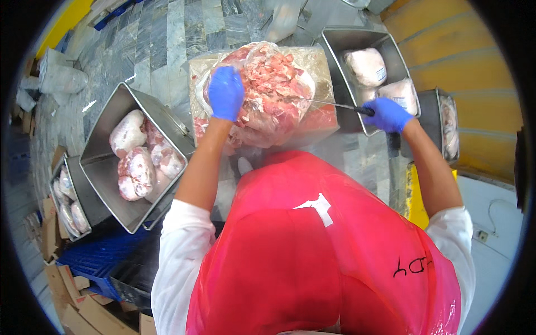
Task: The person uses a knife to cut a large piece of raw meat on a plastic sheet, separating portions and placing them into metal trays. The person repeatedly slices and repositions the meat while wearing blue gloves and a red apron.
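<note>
A large mound of raw pink meat (279, 70), partly wrapped in clear plastic, rests on a plastic-covered box (321, 61) in front of me. My left hand (226, 92), in a blue glove, is closed at the left edge of the mound, apparently gripping its plastic wrap; the fingertips are hidden. In my right hand (386, 114), also gloved in blue, is the black handle of a narrow-bladed knife (335, 104). Its thin blade points left and its tip reaches the right side of the meat. The blade shows nearly edge-on.
A metal bin (92, 153) at the left holds several pieces of meat; a smaller one (92, 229) sits beyond it. At the right, another metal bin (329, 42) contains wrapped pieces, beside a further bin (424, 123). Blue pallets (95, 262) and cardboard (100, 318) lie lower left.
</note>
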A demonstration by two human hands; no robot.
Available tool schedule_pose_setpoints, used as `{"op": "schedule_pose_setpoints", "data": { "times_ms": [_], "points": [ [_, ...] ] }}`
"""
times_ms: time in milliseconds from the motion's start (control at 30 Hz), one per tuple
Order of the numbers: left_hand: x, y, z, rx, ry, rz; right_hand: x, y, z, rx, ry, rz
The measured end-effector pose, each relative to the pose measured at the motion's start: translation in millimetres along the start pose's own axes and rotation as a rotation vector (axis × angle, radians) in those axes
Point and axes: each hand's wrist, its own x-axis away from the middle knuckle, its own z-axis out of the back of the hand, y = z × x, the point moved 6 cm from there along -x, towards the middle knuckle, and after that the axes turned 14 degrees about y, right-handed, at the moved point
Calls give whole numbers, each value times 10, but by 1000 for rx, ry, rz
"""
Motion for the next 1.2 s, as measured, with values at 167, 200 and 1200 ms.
{"op": "schedule_pose_setpoints", "data": {
  "times_ms": [167,200,1200],
  "points": [
    [296,640,-140,164,-429,52,790,-276,-92,-354,61,-184],
    [298,703,-232,69,-583,17,890,-270,-139,-419,94,-221],
    [-386,-784,-730,-29,-563,335,181,-1142,1225,-230,-135,41]
  ]
}}
